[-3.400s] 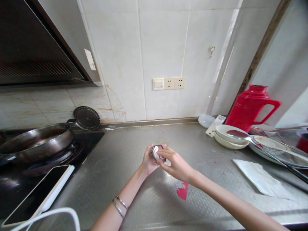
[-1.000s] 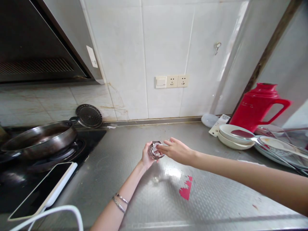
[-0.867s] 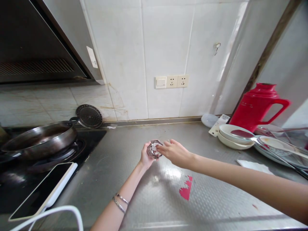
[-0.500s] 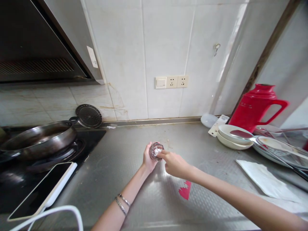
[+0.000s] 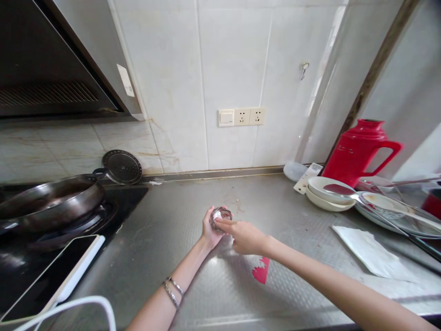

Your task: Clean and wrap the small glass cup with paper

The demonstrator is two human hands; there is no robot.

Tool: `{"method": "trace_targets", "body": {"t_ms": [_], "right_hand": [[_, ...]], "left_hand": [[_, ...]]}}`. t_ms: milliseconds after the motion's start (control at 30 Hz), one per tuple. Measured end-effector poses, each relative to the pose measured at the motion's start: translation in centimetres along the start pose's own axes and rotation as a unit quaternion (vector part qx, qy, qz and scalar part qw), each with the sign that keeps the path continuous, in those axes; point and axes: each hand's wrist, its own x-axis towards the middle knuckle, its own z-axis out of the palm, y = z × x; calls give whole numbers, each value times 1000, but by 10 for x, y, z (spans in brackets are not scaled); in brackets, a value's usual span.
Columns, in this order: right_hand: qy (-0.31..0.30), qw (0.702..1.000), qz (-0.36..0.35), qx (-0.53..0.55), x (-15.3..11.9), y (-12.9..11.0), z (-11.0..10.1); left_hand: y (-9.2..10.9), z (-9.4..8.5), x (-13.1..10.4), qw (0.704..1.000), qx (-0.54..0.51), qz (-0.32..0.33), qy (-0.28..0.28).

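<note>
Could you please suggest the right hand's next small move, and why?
Probably rub the white wad gently around inside the small glass, since the left hand grips the glass and the right hand reaches in at the wad.

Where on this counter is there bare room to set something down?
Bare counter lies between the cooktop and the left hand holding the glass, and between the right hand and the stacked bowls. Far right is crowded: red flask, plate, spoon; near left, the phone and cable take up room.

Two slim silvery bracelets (image 5: 169, 294) ring the left forearm (image 5: 188, 263); the right forearm (image 5: 310, 270) is bare.
</note>
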Motion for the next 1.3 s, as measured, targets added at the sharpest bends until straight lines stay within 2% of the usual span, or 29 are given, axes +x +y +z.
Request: {"method": "trace_targets", "body": {"t_ms": [100, 200, 367, 500, 600, 667, 733, 800, 867, 967, 1033, 1167, 1300], "right_hand": [[-21, 995, 32, -95, -2, -2, -9], [-14, 986, 54, -160, -4, -6, -15], [-23, 981, 84, -173, -5, -17, -19], [-8, 989, 115, -93, -2, -20, -19], [22, 993, 115, 26, 0, -17, -13], [26, 984, 117, 135, 0, -17, -7], [18, 961, 126, 244, -1, -18, -1], [13, 946, 129, 296, -4, -19, 3], [19, 959, 119, 255, -8, -18, 3], [35, 993, 74, 81, -16, -9, -4], [21, 999, 32, -26, -20, 1, -12], [-26, 981, -92, -166, -20, 25, -32], [-16, 951, -200, -237, -15, 42, -47]], "left_hand": [[0, 2, -1, 1000, 3, -28, 5], [0, 4, -2, 999, 8, -48, 9], [0, 5, -1, 999, 23, -13, -21], [-1, 7, -2, 999, 35, 17, -23], [-2, 7, -2, 998, 26, 62, -5], [-1, 7, -1, 996, 23, 90, 1], [0, 6, -1, 994, 27, 106, 3], [2, 6, -1, 993, 36, 115, 8], [2, 7, -1, 992, 49, 114, 10], [3, 10, -2, 993, 67, 101, 5], [3, 14, -3, 994, 73, 77, 4], [4, 18, -5, 994, 95, -49, 4], [5, 15, -5, 985, 101, -140, 7]]}}
